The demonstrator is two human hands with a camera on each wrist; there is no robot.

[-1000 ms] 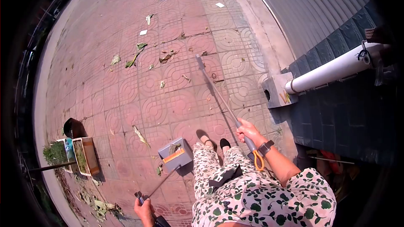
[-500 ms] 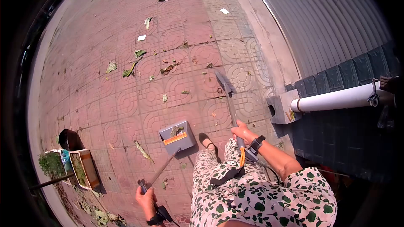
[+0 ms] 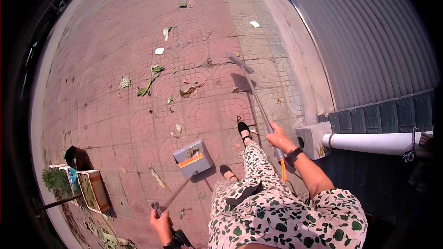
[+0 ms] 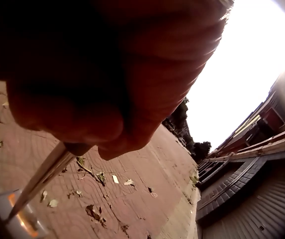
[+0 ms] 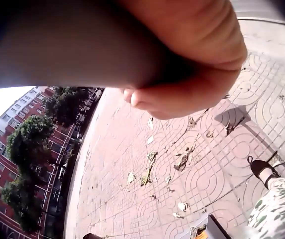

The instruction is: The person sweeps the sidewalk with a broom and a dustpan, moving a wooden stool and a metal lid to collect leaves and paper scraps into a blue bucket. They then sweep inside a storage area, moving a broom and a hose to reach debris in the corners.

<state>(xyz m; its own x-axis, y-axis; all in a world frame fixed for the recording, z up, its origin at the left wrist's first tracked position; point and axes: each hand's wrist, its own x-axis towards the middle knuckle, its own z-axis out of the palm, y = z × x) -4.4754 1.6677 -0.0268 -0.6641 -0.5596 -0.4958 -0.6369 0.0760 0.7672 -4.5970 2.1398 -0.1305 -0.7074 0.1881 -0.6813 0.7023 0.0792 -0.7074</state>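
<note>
My left hand [image 3: 161,226] grips the top of the long handle of a grey dustpan [image 3: 201,159], which is at the lower centre of the head view. A leaf and an orange strip show in the pan. My right hand [image 3: 280,142] is curled round the grey broom handle [image 3: 260,103], with an orange loop at its end. The broom head [image 3: 240,62] is out ahead over the paving, its shadow beside it. In the left wrist view, fingers [image 4: 67,117] wrap the dustpan's handle; in the right wrist view, fingers [image 5: 182,97] close round the broom's.
Wilted leaves [image 3: 146,86], dry brown leaves [image 3: 188,91] and white scraps [image 3: 159,51] lie on the paving. Planter boxes [image 3: 94,189] stand at the left. At the right are a concrete block [image 3: 313,139], a white pipe [image 3: 369,143] and a ribbed shutter [image 3: 364,37].
The broom head has swung right and nearer, then forward and slightly left, away from the paving crack. One foot has stepped ahead. The dustpan stays close to the feet in the left hand's hold.
</note>
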